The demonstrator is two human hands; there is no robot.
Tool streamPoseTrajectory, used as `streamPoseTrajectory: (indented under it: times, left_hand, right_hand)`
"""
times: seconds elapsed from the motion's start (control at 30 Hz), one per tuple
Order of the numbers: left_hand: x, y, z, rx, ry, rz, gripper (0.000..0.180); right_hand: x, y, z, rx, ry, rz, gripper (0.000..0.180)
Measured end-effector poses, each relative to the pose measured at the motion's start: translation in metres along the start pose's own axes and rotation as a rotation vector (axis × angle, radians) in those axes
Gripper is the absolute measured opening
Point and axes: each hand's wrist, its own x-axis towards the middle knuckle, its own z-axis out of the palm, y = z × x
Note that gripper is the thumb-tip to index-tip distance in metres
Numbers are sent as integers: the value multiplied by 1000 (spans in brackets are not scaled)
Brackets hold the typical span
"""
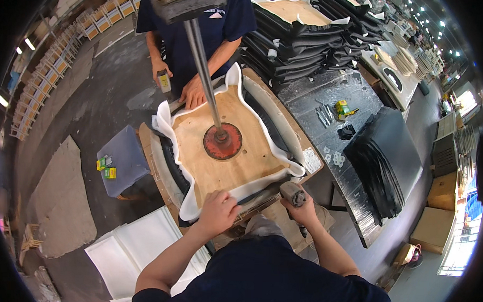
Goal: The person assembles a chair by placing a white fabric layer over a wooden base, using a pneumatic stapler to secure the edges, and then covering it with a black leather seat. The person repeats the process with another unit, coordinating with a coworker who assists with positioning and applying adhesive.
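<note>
A square plywood seat panel (199, 133) lies face down in a frame, with white foam padding (261, 186) and black cover material (174, 164) round its edges. From above, a metal rod (202, 70) with a round red plate (228, 145) presses on its middle. My left hand (218, 211) is at the near edge, its bent fingers closed over the padding. In my right hand (302, 209) is a grey staple gun (292, 194), beside the near right corner. Across the panel, a co-worker's hand (193, 91) rests on the far edge; the other holds a staple gun (164, 80).
Black upholstered pieces (303, 46) are piled at the far right. The right table (307, 95) bears a stack of black sheets (385, 161), staple strips and a small yellow box (341, 107). A blue-grey stool (121, 163) stands left; white sheets (142, 243) lie near left.
</note>
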Motion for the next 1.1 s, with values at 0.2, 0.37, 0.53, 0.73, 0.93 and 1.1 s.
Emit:
streamPoseTrajectory:
  times: [0.2, 0.37, 0.53, 0.73, 0.93, 1.1]
  left_hand:
    - [75, 24, 69, 48, 11, 32, 25]
    - [97, 14, 98, 74, -68, -29, 26]
    - [99, 8, 96, 169, 28, 43, 26]
    - [87, -3, 90, 38, -121, 60, 28]
    - [59, 5, 73, 18, -97, 7, 35]
    - [60, 1, 76, 95, -86, -49, 35]
  right_hand:
    - [8, -17, -9, -75, -82, 129, 69]
    - [11, -21, -16, -129, -119, 127, 69]
    - [10, -28, -17, -162, -105, 87, 65]
    - [15, -26, -4, -146, -50, 15, 59]
    - [6, -1, -3, -74, 27, 219, 53]
    - [7, 2, 6, -37, 14, 341, 50]
